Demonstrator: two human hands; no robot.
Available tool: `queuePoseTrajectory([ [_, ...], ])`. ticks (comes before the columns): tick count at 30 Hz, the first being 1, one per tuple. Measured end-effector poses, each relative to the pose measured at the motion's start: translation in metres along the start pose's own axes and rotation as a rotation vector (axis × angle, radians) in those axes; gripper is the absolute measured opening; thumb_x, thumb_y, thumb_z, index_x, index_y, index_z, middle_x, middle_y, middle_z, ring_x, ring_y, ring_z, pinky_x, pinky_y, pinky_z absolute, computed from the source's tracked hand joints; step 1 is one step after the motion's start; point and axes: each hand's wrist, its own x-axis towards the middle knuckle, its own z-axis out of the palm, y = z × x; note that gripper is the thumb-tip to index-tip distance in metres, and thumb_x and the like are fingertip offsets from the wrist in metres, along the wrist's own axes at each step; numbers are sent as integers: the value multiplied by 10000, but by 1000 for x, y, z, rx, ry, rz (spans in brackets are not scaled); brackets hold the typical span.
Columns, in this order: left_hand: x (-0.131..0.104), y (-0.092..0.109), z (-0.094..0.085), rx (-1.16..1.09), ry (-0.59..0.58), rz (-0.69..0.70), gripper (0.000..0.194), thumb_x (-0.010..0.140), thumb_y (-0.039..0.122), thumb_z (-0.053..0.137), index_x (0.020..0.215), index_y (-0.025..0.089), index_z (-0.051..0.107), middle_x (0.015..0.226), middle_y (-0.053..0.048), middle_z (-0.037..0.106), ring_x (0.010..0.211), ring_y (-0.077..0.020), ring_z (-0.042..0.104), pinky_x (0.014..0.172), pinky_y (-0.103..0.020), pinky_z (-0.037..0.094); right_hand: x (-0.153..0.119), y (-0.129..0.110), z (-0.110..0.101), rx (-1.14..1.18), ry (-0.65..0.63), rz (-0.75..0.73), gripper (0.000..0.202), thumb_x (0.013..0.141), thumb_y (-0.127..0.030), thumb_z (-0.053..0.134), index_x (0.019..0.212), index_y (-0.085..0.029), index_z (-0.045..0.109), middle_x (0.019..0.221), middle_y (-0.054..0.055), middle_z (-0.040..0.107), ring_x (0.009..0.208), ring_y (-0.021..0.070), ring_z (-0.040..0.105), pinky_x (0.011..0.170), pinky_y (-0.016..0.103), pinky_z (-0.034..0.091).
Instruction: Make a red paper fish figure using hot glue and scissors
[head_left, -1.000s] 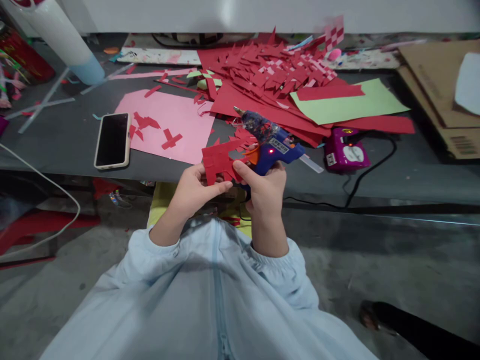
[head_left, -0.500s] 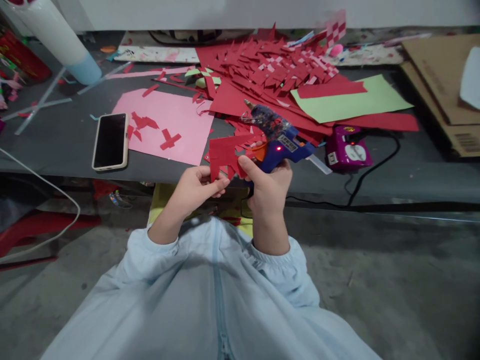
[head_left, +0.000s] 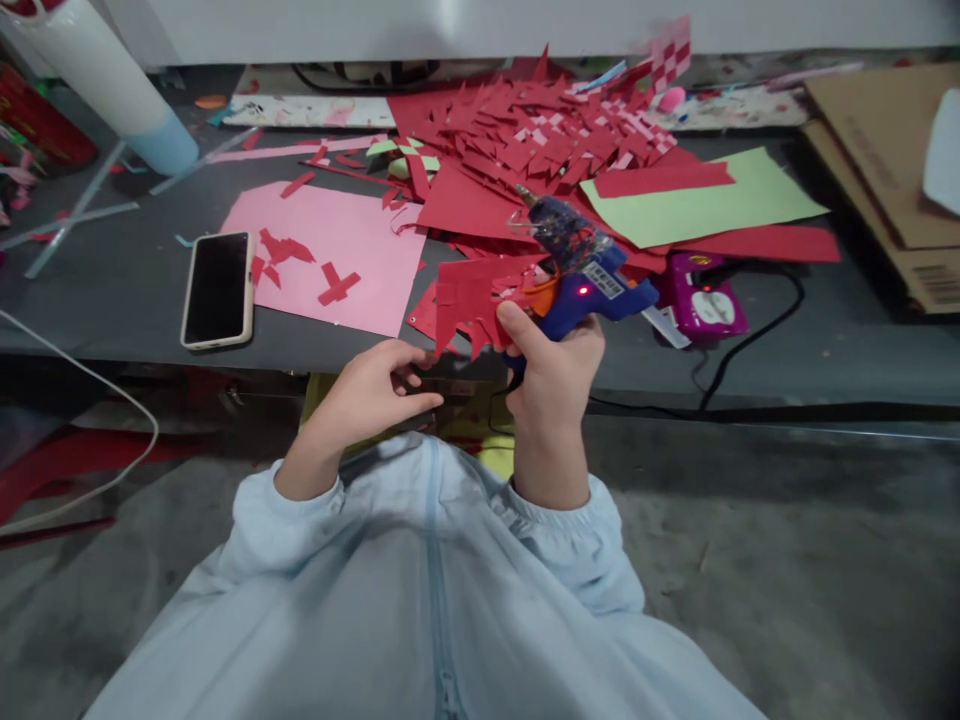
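A blue hot glue gun [head_left: 570, 309] is gripped in my right hand [head_left: 559, 400], its metal nozzle pointing up and away and a red light lit on its side. A cut red paper piece [head_left: 469, 295] with jagged lower edges lies against the gun's orange trigger, by my right thumb. Whether that thumb presses on the paper I cannot tell for sure. My left hand [head_left: 375, 392] is just off the paper's lower left corner, thumb and fingers apart with nothing between them. A clear glue stick [head_left: 666, 327] sticks out of the gun's rear.
On the dark table lie a phone [head_left: 217, 290], pink paper [head_left: 367, 240] with red scraps, and a heap of red cut paper [head_left: 517, 130]. Green paper [head_left: 712, 205], a purple power socket [head_left: 705, 300] with a black cord, and cardboard [head_left: 877, 160] are to the right. A white bottle [head_left: 112, 90] leans at left.
My left hand has let go of the red paper piece and opened, drawing slightly left. My right hand has shifted right with the glue gun, the red paper moving along with it.
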Motion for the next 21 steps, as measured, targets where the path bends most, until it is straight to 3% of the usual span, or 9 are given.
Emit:
queuePoseTrajectory([
  [4,11,11,8,-339,28,2,430,718,512,817,952,160,739,852,-50,736,689,-137,645,640,-253,516,-6,1,5,-9,-39,30,454,599,-519,870,764,-234,557,614,-55,571,477,113,521,453,276,475],
  [8,22,16,22,-548,165,7,504,699,648,798,690,160,672,615,-4,655,541,-94,560,536,-221,470,-15,2,9,5,-84,47,401,597,-447,877,765,-218,594,631,-42,585,504,117,537,478,276,482],
  [12,25,16,29,-624,233,-42,469,679,599,838,676,167,656,590,13,632,496,-81,532,480,-215,435,-18,3,10,-30,-112,21,368,635,-438,853,736,-226,569,620,-43,574,535,128,555,505,281,500],
  [16,19,17,29,-701,123,-135,450,563,481,933,715,154,664,621,27,622,496,-68,524,499,-219,470,-16,1,10,-31,-70,35,398,612,-448,863,776,-229,574,627,-49,583,491,112,526,472,271,480],
  [21,11,14,24,-665,40,-177,414,529,385,950,653,149,633,596,35,603,525,-66,543,525,-202,466,-13,-2,8,22,-21,31,417,568,-404,885,782,-226,575,619,-65,565,448,87,481,438,255,444],
])
